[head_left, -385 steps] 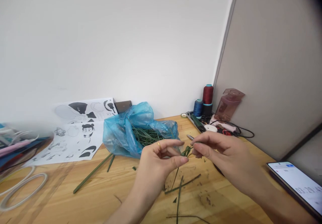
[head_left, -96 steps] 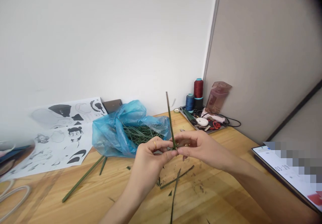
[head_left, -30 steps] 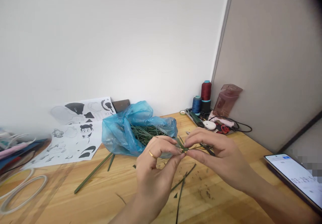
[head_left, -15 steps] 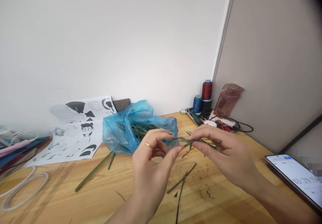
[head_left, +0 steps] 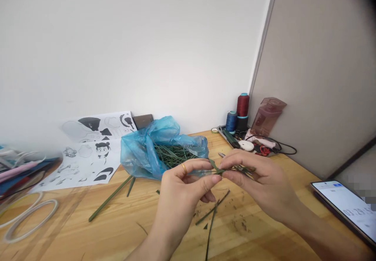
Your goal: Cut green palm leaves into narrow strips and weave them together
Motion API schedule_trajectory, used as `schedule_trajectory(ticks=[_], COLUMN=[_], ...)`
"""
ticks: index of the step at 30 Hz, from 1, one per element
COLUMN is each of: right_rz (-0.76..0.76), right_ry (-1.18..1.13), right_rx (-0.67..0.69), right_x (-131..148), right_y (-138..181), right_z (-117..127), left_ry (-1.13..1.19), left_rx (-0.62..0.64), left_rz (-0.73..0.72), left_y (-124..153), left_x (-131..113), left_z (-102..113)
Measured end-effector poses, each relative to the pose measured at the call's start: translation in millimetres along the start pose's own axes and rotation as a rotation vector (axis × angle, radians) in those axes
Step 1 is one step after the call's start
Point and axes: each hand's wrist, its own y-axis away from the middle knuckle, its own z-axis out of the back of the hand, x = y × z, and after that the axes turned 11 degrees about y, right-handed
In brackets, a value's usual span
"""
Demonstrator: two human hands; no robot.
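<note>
My left hand (head_left: 183,188) and my right hand (head_left: 258,182) meet above the wooden table (head_left: 73,233), both pinching a small folded piece of green leaf strip (head_left: 217,169) between thumb and fingers. A gold ring sits on my left hand. Thin ends of the strip stick out to the left and right of the pinch. Behind my hands lies a blue plastic bag (head_left: 147,151) full of green leaf strips (head_left: 172,155).
Loose green strips (head_left: 110,198) and cuttings (head_left: 211,214) lie on the table. Printed cartoon sheets (head_left: 88,155) lean at the back left, tape rings (head_left: 26,218) lie far left. Thread spools (head_left: 242,108), a brown bottle (head_left: 266,118) and a tray of tools (head_left: 249,145) stand back right. A phone (head_left: 346,210) rests at right.
A second ago my hands held the strip slightly lower; they have shifted a little and keep folding it. Earlier a long strip stood upright from the pinch; now it lies folded sideways.
</note>
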Motion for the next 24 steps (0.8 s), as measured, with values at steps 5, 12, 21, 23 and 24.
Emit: schedule_trajectory(ticks=[5, 12, 21, 23, 24], right_rz=[-0.038, -0.219, -0.167, -0.137, -0.136], right_ry=[-0.020, -0.243, -0.058, 0.029, 0.081], right_rx=[0.035, 0.145, 0.196, 0.177, 0.167], right_x=[0, -5, 0, -3, -5], right_y=[1, -1, -3, -3, -3], right_z=[-1, -6, -2, -3, -5], left_ry=[0.044, 0.151, 0.347, 0.359, 0.366], left_rx=[0.070, 0.048, 0.091, 0.067, 0.049], left_rz=[-0.006, -0.046, 0.109, 0.081, 0.069], left_y=[-4, -6, -9, -8, -8], left_x=[1, 6, 9, 10, 10], left_z=[4, 7, 6, 6, 6])
